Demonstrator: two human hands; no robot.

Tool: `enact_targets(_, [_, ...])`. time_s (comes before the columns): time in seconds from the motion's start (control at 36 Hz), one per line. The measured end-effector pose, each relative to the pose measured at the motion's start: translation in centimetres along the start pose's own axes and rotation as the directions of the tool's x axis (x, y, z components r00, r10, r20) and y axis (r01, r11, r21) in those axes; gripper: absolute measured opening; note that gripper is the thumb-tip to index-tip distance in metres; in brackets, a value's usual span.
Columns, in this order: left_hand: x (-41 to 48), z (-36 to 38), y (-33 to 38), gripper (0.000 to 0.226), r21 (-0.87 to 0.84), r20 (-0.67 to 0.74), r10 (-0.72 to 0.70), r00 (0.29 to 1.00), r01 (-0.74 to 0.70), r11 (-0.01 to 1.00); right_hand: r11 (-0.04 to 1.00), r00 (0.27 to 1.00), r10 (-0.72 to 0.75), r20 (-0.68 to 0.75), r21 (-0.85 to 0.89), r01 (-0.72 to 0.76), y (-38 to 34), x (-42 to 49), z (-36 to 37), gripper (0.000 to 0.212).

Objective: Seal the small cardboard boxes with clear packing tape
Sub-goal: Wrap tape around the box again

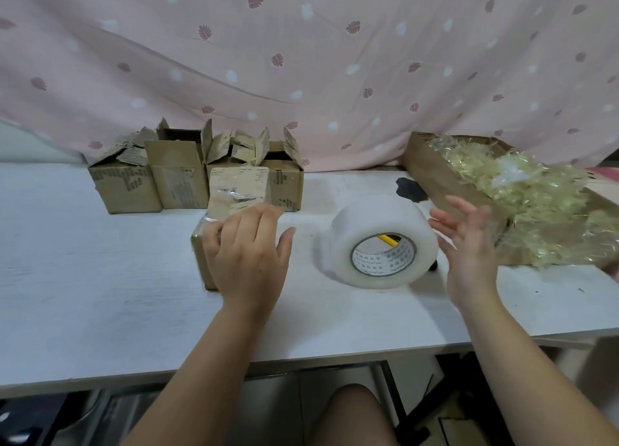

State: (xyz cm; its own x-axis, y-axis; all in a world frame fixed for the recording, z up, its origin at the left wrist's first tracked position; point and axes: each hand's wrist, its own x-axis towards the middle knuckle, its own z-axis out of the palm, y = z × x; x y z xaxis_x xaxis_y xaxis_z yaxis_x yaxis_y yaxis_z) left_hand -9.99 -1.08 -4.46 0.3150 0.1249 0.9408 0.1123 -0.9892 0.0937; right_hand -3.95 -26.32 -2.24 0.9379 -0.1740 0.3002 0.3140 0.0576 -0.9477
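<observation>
Tape roll (378,241) beside spread, empty right fingers (464,209); left fingers (234,231) flat atop box (236,191).

We see a pink cloth (301,60) printed with dark rose leaves and paler white leaf spots; below it the table (100,278) is white with faint grey scuffs, and one black patch (410,189) marks it near the back; the open boxes (127,184) are brown cardboard with dark grey printed lettering; the taped box (234,191) is the same brown under glossy clear strips; the tape roll (375,227) looks milky white, its core (383,256) pale with grey lettering; we note something yellow (387,237) showing through the core; the large carton (432,174) is brown, its crinkled filler (536,204) a shiny pale yellow.
</observation>
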Motion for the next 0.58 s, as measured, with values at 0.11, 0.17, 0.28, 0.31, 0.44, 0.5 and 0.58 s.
enact_targets(0.11, [0.1,0.2,0.0,0.021,0.017,-0.002,-0.005,1.000,0.006,1.000,0.964,0.988,0.111,-0.105,-0.229,-0.132,0.7,3.0,-0.7,0.024])
enact_targets(0.17, [0.1,0.2,0.0,0.024,0.032,0.015,-0.005,1.000,0.005,0.999,0.898,0.986,0.169,-0.005,-0.411,-0.156,1.2,4.5,-0.9,0.011])
enact_targets(0.28, [0.3,0.2,0.0,0.031,0.075,0.063,0.000,0.998,-0.005,0.997,0.731,0.931,0.319,0.177,-0.671,-0.123,1.2,5.6,-0.4,0.014])
enact_targets(0.31, [0.4,0.2,0.1,0.034,0.086,0.072,0.000,0.997,-0.007,0.996,0.682,0.911,0.348,0.222,-0.727,-0.084,1.0,5.6,-0.2,0.015])
enact_targets(0.44, [0.5,0.1,0.2,0.059,0.086,0.115,-0.031,0.993,0.021,0.996,0.468,0.841,0.410,0.354,-0.873,0.140,1.0,4.8,0.5,0.009])
enact_targets(0.5, [0.6,0.0,0.3,0.064,0.078,0.113,-0.038,0.993,0.029,0.997,0.396,0.845,0.411,0.342,-0.902,0.173,1.1,4.5,0.6,0.013])
enact_targets(0.58, [0.6,0.0,0.3,0.064,0.066,0.109,-0.035,0.993,0.028,0.997,0.375,0.853,0.438,0.285,-0.920,0.115,1.0,4.8,0.3,0.016])
